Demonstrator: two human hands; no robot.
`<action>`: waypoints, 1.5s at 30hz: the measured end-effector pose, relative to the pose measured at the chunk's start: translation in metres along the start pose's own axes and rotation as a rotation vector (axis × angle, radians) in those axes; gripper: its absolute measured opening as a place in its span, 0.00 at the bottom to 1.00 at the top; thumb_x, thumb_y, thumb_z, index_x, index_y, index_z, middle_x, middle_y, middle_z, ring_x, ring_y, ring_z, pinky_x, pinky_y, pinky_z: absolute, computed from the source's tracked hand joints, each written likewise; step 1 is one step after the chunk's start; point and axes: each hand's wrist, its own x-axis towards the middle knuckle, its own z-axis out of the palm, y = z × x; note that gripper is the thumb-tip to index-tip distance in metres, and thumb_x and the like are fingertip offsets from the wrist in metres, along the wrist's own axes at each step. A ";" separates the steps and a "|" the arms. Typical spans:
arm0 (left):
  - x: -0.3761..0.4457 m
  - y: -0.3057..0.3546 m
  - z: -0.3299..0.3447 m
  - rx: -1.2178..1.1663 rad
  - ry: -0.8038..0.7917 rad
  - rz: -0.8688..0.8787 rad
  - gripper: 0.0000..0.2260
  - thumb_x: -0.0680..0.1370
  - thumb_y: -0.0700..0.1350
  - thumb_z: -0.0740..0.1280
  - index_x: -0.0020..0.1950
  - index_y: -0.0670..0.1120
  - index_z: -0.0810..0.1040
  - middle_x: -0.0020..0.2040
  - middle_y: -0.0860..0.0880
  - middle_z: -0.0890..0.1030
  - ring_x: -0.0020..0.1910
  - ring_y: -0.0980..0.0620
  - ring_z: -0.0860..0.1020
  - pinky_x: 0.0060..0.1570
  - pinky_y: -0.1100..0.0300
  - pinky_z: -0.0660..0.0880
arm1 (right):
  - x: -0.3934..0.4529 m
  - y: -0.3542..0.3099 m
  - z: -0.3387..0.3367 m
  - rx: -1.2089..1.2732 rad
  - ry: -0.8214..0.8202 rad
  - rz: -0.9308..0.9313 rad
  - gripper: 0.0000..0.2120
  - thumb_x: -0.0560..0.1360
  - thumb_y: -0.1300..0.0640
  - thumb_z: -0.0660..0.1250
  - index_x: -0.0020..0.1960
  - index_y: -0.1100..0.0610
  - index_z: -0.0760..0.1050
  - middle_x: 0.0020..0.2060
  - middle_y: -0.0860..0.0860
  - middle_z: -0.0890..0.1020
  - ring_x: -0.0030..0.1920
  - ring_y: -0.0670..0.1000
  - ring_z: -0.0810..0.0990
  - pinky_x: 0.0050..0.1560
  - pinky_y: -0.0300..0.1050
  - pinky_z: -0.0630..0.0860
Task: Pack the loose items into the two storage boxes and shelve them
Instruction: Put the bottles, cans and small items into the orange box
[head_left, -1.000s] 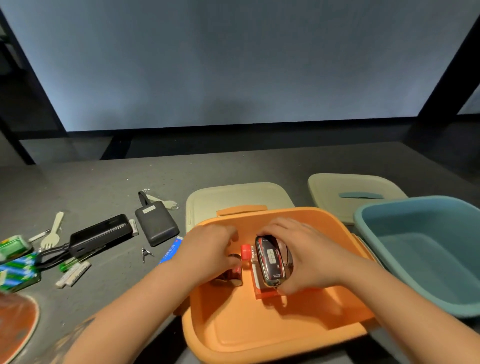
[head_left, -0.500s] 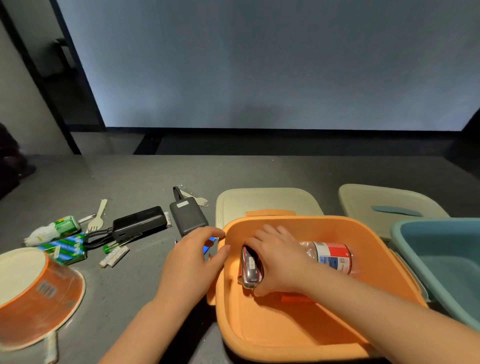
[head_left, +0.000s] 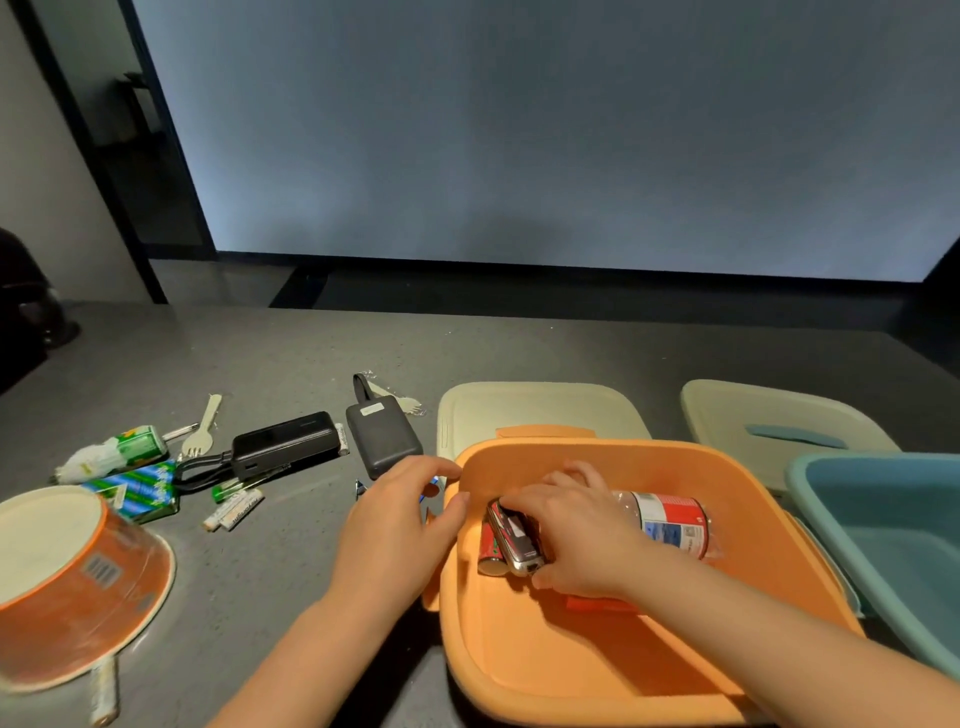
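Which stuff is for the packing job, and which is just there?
For the job:
orange box
blue box
two lids
power banks
batteries
wooden fork
paper bowl
bottle

Just there:
grey table
big screen

Open orange box (head_left: 597, 670) holding bottle (head_left: 670, 522), blue box (head_left: 883, 525) beside

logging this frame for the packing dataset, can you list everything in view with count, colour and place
orange box: 1, orange, front centre
blue box: 1, blue-grey, right
lids: 2, pale green, behind the boxes
bottle: 1, clear, red and white label, lying in orange box
car key: 1, silver and dark, in orange box
red can: 1, beside the key
power banks: 2, black, left of orange box
batteries: several, white, table left
forks: 2, pale, table left
green packets: 2, far left
paper bowl: 1, orange, upturned, near left
left hand: at orange box's left rim
right hand: grips car key
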 end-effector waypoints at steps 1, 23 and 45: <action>0.000 0.000 0.000 0.000 -0.001 0.000 0.07 0.73 0.52 0.68 0.50 0.59 0.78 0.49 0.63 0.78 0.49 0.63 0.75 0.49 0.58 0.75 | -0.001 0.001 0.001 -0.010 0.009 0.010 0.37 0.62 0.39 0.73 0.69 0.43 0.66 0.62 0.43 0.75 0.62 0.49 0.69 0.67 0.49 0.47; -0.022 -0.082 -0.117 0.169 0.345 -0.237 0.10 0.72 0.47 0.70 0.53 0.55 0.79 0.52 0.61 0.80 0.52 0.60 0.76 0.52 0.64 0.69 | 0.067 -0.078 -0.086 0.383 0.334 -0.072 0.15 0.70 0.48 0.70 0.56 0.44 0.77 0.46 0.37 0.79 0.46 0.40 0.77 0.46 0.39 0.70; -0.032 -0.174 -0.190 0.360 0.324 -0.480 0.31 0.56 0.66 0.69 0.57 0.63 0.67 0.58 0.62 0.67 0.64 0.53 0.62 0.61 0.54 0.64 | 0.301 -0.169 -0.005 0.049 -0.430 -0.154 0.46 0.62 0.50 0.79 0.74 0.49 0.60 0.67 0.50 0.73 0.65 0.56 0.73 0.63 0.50 0.71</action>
